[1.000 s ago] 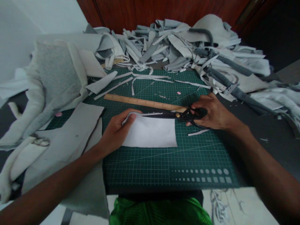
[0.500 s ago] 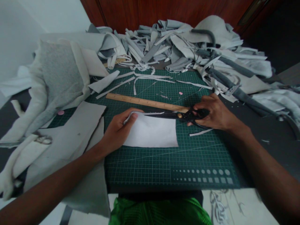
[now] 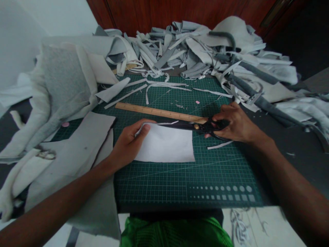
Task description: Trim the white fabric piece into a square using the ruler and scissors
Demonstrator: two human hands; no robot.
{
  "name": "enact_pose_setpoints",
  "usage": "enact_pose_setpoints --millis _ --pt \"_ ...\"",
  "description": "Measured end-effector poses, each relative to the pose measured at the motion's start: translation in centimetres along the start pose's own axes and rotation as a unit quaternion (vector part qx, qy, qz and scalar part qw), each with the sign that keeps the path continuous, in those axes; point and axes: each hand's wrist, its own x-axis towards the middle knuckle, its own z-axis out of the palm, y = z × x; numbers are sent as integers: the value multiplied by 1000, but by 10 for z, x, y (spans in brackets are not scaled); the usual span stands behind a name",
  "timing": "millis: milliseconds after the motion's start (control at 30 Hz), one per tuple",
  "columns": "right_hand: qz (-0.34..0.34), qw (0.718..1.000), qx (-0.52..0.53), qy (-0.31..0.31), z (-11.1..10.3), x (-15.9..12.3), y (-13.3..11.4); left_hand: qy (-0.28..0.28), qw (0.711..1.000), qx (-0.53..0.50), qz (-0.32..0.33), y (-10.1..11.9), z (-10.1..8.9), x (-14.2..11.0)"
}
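Gently, my left fingers (image 3: 145, 128) pinch the limp, soft white fabric piece (image 3: 164, 144) by its upper edge on the green cutting mat (image 3: 154, 181); my right fingers (image 3: 221, 117) wrap closed around the black tailor's shears (image 3: 180, 126).

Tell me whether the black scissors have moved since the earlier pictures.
No: the black scissors hold the same place against the right end of the wooden ruler, their pivot just below it.
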Motion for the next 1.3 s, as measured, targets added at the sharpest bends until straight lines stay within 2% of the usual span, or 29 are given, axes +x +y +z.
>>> enact_pose_setpoints --millis 167,400,600,967,1167,1300 --pt "-24 1000 -2 3 -1 0 -2 -7 1000 9 -8 1 -1 -1" --pt "-5 1000 1 1 -3 1 -4 8 1000 12 10 -1 0 1" --pt "-14 1000 11 3 -4 2 -4 18 1000 24 -6 -2 0 0" --pt "-18 1000 11 12 -3 -1 0 -4 1000 -11 -10 0 -1 -2" --pt "-7 1000 9 15 -4 0 -1 24 1000 17 -2 -2 1 -1" --pt "-8 1000 6 14 -4 0 -1 22 999 29 -3 -2 1 0"
